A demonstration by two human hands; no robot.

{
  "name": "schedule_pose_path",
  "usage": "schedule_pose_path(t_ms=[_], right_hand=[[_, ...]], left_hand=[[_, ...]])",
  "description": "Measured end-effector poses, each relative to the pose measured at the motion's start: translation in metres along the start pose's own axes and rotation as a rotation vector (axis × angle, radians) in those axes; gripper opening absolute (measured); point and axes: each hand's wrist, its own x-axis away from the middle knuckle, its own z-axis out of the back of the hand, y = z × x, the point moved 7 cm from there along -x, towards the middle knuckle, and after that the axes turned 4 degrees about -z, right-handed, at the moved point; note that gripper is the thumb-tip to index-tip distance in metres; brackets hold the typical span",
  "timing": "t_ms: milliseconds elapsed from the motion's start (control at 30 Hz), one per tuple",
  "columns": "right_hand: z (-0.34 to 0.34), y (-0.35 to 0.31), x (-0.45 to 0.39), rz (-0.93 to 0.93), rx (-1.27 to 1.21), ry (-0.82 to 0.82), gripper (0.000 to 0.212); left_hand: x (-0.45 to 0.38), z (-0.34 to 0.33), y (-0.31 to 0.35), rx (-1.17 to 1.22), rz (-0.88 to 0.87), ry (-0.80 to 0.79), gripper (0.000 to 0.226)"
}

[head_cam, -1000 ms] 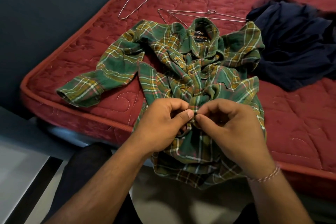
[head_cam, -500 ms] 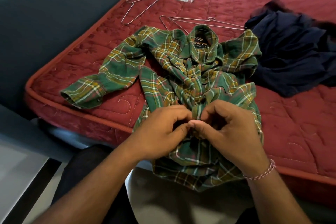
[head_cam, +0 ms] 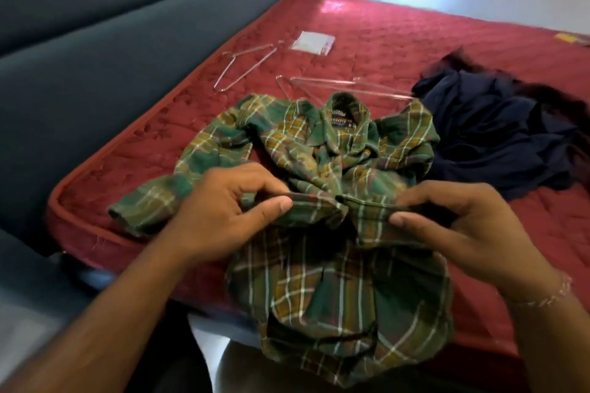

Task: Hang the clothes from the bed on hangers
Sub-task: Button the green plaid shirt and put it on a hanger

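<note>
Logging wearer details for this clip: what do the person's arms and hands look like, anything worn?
Both forearms are bare, with no sleeves in view. The right hand has a thin pink-and-white braided thread bracelet at its wrist. The left hand shows no rings, watch or gloves.

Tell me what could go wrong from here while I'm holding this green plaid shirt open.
The green plaid shirt, pinched by the left hand and right hand, hangs partly over the red mattress edge and could slide off if released. The thin wire hangers lie partly under its collar and may snag.

Green plaid shirt [head_cam: 319, 150], red mattress [head_cam: 399, 51]
</note>
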Motion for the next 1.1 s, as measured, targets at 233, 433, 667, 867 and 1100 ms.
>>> schedule_pose_path(t_ms=[233,433,667,867,1100], right_hand=[[0.099,0.021,-0.124,-0.147,0.423,-0.151,0.01],[0.173,-0.017,-0.203,0.0,0.982,0.717,0.002],[0.077,0.009,-0.111,-0.156,0.463,0.662,0.022],[-0.055,0.054,-0.021,-0.508,-0.51,0.293,0.019],[-0.08,0.058,0.014,-0.514,-0.754,0.439,0.006]], left_hand=[[-0.153,0.031,0.002,-0.199,0.04,-0.577,0.012],[-0.276,0.064,0.09,-1.01,-0.243,0.325,0.02],[-0.169,0.017,0.081,-0.767,-0.441,0.437,0.02],[-0.044,-0.056,0.011,-0.193,-0.016,0.36,0.025],[-0.002,-0.092,0.005,0.025,0.125,0.395,0.03]])
